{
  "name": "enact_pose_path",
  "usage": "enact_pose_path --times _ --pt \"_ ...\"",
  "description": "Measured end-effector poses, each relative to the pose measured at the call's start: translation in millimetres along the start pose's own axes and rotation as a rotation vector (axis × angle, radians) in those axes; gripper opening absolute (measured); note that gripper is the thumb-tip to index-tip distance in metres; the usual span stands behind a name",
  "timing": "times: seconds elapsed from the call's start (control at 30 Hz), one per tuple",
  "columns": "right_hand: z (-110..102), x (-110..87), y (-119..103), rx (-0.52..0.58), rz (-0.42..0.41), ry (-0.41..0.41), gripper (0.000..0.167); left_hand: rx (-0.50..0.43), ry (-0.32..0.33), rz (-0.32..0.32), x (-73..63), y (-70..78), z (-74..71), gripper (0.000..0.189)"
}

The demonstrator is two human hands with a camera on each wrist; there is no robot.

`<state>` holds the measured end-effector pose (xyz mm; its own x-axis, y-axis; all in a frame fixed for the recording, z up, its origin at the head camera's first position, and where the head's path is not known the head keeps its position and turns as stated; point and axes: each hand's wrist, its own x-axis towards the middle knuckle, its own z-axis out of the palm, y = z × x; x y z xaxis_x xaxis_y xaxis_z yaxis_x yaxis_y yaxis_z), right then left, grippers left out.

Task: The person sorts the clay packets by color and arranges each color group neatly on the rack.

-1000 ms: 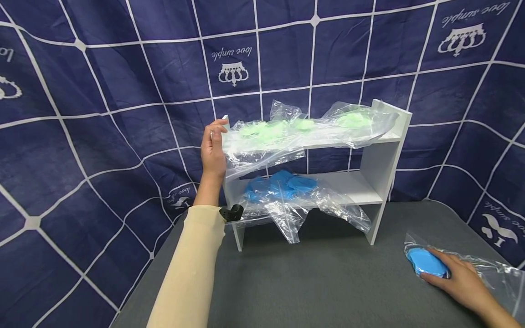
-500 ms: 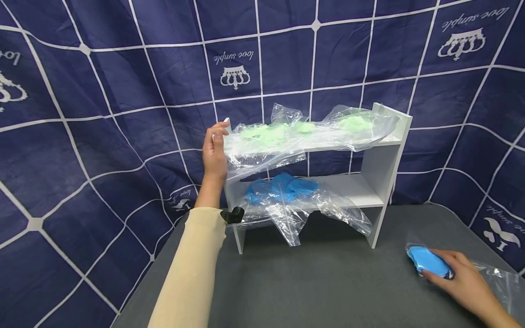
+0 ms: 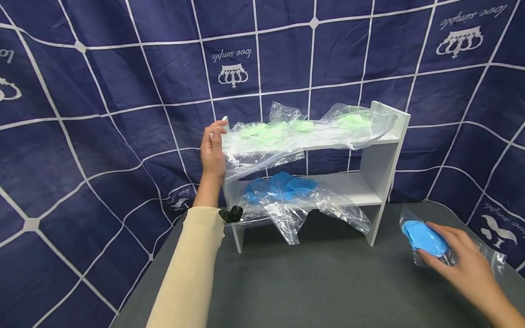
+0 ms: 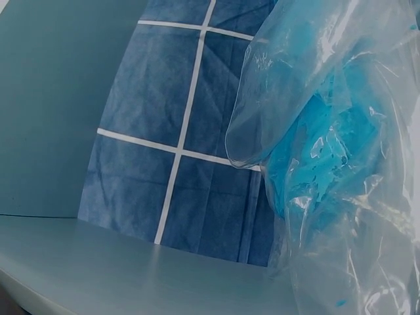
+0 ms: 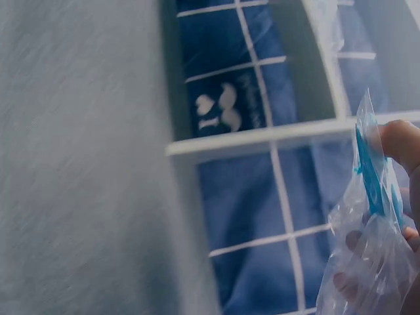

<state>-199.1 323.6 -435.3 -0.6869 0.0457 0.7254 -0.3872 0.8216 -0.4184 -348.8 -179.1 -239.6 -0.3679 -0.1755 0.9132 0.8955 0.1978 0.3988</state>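
My left hand (image 3: pixel 213 150) grips the upper left side panel of a small white two-tier shelf (image 3: pixel 372 164). At the lower right, my right hand (image 3: pixel 467 262) pinches a clear plastic bag with a flat blue lump (image 3: pixel 424 238) inside, between thumb and fingers. In the right wrist view that bag (image 5: pixel 371 177) is seen edge-on, its loose film hanging over the fingers. Clear bags with pale green contents (image 3: pixel 266 131) lie along the top tier. On the lower tier sit clear bags with blue contents (image 3: pixel 283 186), their ends draping over the front edge.
A dark grey tabletop (image 3: pixel 311 287) carries the shelf. Behind and at both sides hangs a navy curtain (image 3: pixel 336 59) with white grid lines. The shelf's right side panel (image 3: pixel 389 177) stands between the tiers and my right hand.
My right hand has lifted the bag with the blue lump off the table and moved it slightly up and left; its loose end now trails beneath the hand. My left hand stays put.
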Motion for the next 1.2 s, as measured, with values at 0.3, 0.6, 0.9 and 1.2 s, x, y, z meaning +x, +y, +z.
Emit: enact_pose_path --times 0.3,0.6,0.9,1.2 --pt "-7 19.3 -44 -0.008 -0.092 0.009 0.077 0.004 0.012 -0.016 1.6 -10.5 -2.0 0.037" --pt "-2 38.7 -84 0.036 -0.153 0.027 0.081 -0.015 0.006 -0.007 -1.0 17.2 2.4 0.051" --pt "16 62.8 -120 0.078 -0.131 -0.006 0.074 -0.023 0.014 0.004 2.2 -6.3 -0.8 0.045" --pt "42 87.2 -145 0.156 -0.15 -0.003 0.067 -0.034 0.014 0.005 2.3 -10.8 -1.5 0.031"
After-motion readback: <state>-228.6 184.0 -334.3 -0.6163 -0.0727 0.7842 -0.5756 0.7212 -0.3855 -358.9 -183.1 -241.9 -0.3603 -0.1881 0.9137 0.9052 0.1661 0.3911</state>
